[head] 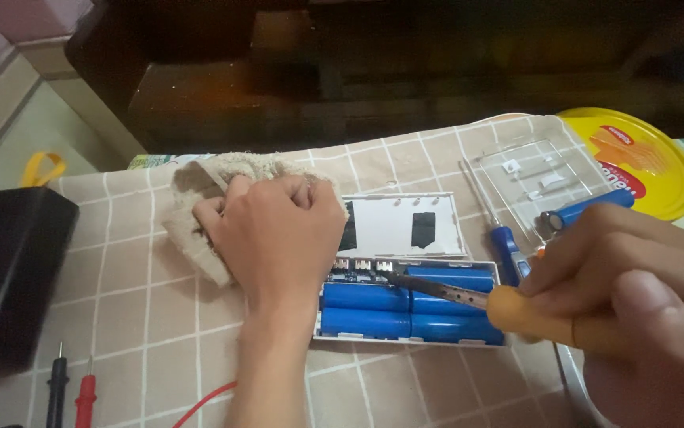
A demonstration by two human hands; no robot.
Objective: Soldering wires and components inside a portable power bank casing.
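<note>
Room: dark wooden furniture runs along the far edge of the table; pale floor tiles show at the upper left.
Surface: a checked tablecloth covers the table, with bare cloth in the front middle.
Black box: at the left edge, well apart from the hands.
Yellow lid: at the far right edge, just beside a clear plastic cover.
Battery case: white, open, centre; blue cells lie in rows inside.
Left hand: clenched on a beige cloth, touching the case's left end.
Right hand: grasping an orange-handled soldering iron, its tip at the case's circuit strip.
Loose blue cell: on the clear cover.
Probes: black and red, at the front left edge.
</note>
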